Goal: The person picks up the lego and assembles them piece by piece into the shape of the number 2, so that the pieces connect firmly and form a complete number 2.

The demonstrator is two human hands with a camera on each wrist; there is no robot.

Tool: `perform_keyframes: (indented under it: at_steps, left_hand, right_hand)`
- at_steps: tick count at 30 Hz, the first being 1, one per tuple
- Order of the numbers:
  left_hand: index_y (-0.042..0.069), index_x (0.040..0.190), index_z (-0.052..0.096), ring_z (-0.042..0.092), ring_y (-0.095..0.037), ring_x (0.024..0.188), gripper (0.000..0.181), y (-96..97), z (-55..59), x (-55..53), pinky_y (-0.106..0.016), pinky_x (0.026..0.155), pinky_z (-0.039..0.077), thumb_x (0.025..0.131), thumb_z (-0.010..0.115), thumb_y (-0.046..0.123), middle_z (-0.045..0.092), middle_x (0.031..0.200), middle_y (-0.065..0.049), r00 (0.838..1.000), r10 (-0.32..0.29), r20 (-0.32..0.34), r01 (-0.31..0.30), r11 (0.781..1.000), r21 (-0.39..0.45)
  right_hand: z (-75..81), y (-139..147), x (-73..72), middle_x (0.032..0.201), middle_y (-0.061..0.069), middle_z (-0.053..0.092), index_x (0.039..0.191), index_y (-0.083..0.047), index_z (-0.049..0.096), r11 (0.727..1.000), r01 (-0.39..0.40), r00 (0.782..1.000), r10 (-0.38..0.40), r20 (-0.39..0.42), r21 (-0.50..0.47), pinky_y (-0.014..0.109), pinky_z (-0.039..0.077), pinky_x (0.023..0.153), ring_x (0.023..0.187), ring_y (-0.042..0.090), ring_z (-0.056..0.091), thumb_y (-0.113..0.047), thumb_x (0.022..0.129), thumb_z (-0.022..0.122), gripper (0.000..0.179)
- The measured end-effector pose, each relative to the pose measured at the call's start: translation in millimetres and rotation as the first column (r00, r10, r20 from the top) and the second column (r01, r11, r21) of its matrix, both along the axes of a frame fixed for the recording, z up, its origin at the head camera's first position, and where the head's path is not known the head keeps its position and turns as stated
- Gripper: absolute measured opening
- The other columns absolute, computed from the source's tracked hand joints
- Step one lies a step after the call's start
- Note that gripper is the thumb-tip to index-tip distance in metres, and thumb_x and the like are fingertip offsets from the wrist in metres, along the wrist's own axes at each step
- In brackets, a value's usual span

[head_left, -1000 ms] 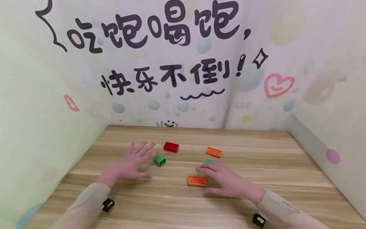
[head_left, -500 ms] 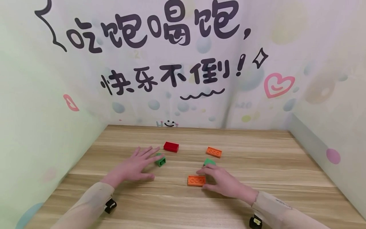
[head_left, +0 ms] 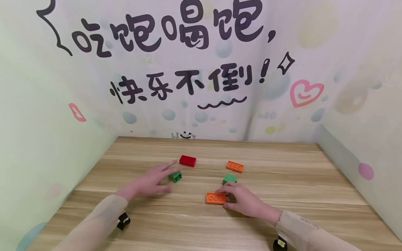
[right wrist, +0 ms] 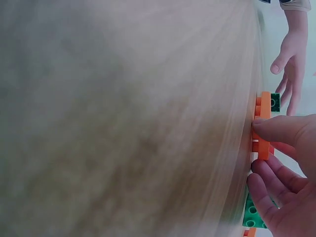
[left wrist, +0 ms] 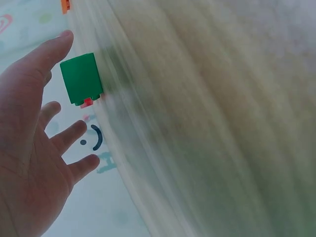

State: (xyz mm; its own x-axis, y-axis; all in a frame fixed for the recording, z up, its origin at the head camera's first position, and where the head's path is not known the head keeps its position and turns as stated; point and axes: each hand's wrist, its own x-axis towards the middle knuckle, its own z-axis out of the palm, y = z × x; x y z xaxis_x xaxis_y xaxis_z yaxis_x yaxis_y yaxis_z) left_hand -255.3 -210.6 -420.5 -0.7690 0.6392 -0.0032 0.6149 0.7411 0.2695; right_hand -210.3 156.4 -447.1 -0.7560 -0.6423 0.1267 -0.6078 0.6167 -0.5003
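My left hand (head_left: 150, 182), fingers spread, reaches over a small green toy building brick (head_left: 177, 177) at the left. The left wrist view shows this green brick (left wrist: 80, 79) beside the thumb, which stands apart from it. With curled thumb and fingers, my right hand (head_left: 246, 201) pinches the right end of an orange toy building brick (head_left: 215, 198), which lies underside up on the table. In the right wrist view the thumb overlaps the orange brick (right wrist: 265, 106); contact behind it is partly hidden. Just beyond the right fingers sits another green brick (head_left: 229, 178), partly covered by the hand.
A red brick (head_left: 187, 160) lies farther back, just past the left fingertips. Another orange brick (head_left: 235, 166), underside up, lies at the back right. The wooden table (head_left: 176, 228) meets a printed cloth backdrop (head_left: 150, 118) behind and at both sides.
My right hand has moved slightly left and its thumb and fingers have come to the orange brick's end. My left hand has shifted a little to the right over the green brick. The bricks stay put.
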Motion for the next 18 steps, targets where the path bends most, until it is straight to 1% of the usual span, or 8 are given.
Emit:
perform_keyframes:
  at_steps: [3,6,9,13,18]
  left_hand:
    - [0.039,0.154,0.029,0.032,-0.04,0.147,0.075,-0.7,1.1,-3.8,-0.061,0.114,0.032,0.091,0.07,0.038,0.017,0.167,-0.005,1.0,0.009,0.015,-0.009,1.0,0.014]
    - [0.037,0.153,0.032,0.034,-0.042,0.145,0.072,-2.3,2.7,-7.0,-0.062,0.112,0.035,0.091,0.07,0.034,0.021,0.166,-0.01,1.0,0.001,0.016,-0.002,1.0,0.031]
    - [0.033,0.153,0.035,0.035,-0.044,0.144,0.07,-3.7,4.3,-9.4,-0.062,0.111,0.035,0.092,0.07,0.032,0.022,0.165,-0.013,1.0,-0.008,0.011,0.007,0.999,0.036]
    - [0.031,0.152,0.037,0.035,-0.044,0.144,0.067,-3.7,5.2,-11.6,-0.062,0.112,0.034,0.093,0.068,0.031,0.024,0.164,-0.013,1.0,-0.003,0.018,0.003,0.999,0.04]
    - [0.029,0.153,0.035,0.037,-0.042,0.144,0.068,-2.1,6.9,-14.5,-0.059,0.113,0.035,0.093,0.068,0.028,0.027,0.163,-0.012,0.998,0.023,0.051,-0.025,0.999,0.029]
  right_hand:
    - [-0.7,1.4,-0.3,0.113,-0.004,0.062,0.124,-0.019,0.067,1.0,0.007,1.0,-0.007,0.027,-0.018,0.019,0.047,0.075,0.089,0.007,0.051,-0.015,0.086,0.076,0.04]
    - [-1.6,3.2,-1.1,0.111,-0.005,0.062,0.125,-0.021,0.067,0.999,0.011,0.999,-0.008,0.054,-0.041,0.019,0.047,0.074,0.088,0.008,0.051,-0.016,0.087,0.076,0.039]
    - [-2.4,5.4,-3.1,0.108,-0.006,0.062,0.125,-0.022,0.068,0.997,0.015,0.996,-0.008,0.093,-0.076,0.02,0.047,0.074,0.087,0.009,0.052,-0.018,0.087,0.076,0.038]
    - [-4.1,8.5,-7.8,0.107,-0.006,0.061,0.124,-0.024,0.068,0.992,0.02,0.988,-0.002,0.152,-0.121,0.02,0.048,0.074,0.086,0.01,0.054,-0.021,0.089,0.074,0.036]
    - [-3.4,11.6,-12.4,0.11,-0.004,0.061,0.123,-0.024,0.069,0.991,0.031,0.982,-0.006,0.191,-0.132,0.02,0.047,0.072,0.086,0.013,0.053,-0.025,0.092,0.07,0.032]
